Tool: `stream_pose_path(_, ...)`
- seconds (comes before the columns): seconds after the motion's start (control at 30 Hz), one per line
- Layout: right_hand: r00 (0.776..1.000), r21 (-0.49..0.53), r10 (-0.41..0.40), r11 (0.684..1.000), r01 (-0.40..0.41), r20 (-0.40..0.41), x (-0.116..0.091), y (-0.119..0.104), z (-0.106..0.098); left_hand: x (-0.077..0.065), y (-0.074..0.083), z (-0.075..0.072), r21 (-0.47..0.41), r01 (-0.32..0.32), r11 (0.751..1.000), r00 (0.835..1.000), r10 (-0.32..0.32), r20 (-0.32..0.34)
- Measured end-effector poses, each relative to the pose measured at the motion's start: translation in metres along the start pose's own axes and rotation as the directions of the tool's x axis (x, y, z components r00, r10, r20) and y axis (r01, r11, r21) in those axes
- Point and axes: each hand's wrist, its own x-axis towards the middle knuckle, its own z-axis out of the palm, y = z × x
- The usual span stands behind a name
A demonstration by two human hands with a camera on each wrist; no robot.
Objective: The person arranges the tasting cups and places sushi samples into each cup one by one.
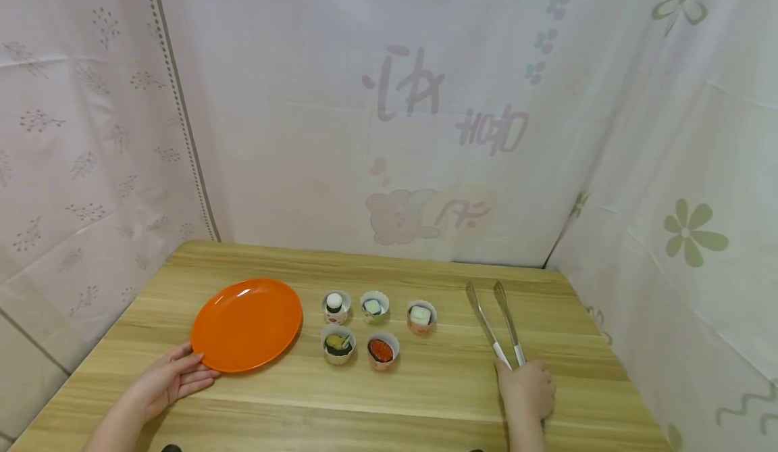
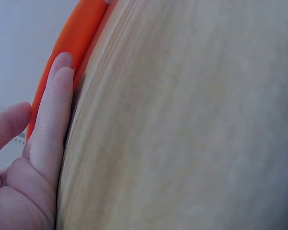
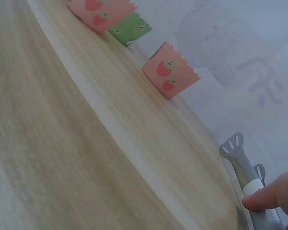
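At the left, an orange plate lies on the wooden table. My left hand touches its near-left rim. In the left wrist view the fingers are straight along the plate's outer side, with the thumb apart at the upper edge. On the right, my right hand grips the white handles of metal tongs. Their two slotted ends point away from me and stand apart. The right wrist view shows the tongs with only part of that hand.
Several paper cups stand mid-table with sushi-like pieces: a white-topped one, a pale square, a white block, a yellow-topped one and a red-topped one. Printed curtains hang behind the table and at both sides.
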Motion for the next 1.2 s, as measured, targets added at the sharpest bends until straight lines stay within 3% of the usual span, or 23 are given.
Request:
stream_pose_path(0.37, 0.997, 0.016, -0.077, 0.997, 0.077, 0.021, 0.000, 0.001, -0.005, 0.001, 0.001, -0.004, 0.000, 0.001, 1.000, 1.000, -0.001, 0.015)
stream_pose_path(0.73, 0.969, 0.046, -0.127, 0.992, 0.120, 0.213, 0.008, 0.008, -0.021, 0.002, 0.000, -0.006, 0.016, 0.009, 1.000, 1.000, -0.010, 0.020)
stream_pose_path(1.07, 0.945, 0.034, -0.180, 0.984, 0.177, 0.273, 0.019, 0.016, -0.031, 0.001, 0.000, 0.002, 0.145, -0.003, 0.989, 0.998, 0.012, -0.061)
stream_pose_path(1.2, 0.945, 0.063, -0.238, 0.971, 0.230, 0.225, 0.025, 0.010, -0.040, -0.001, 0.007, 0.007, 0.287, 0.044, 0.957, 0.989, -0.002, -0.146)
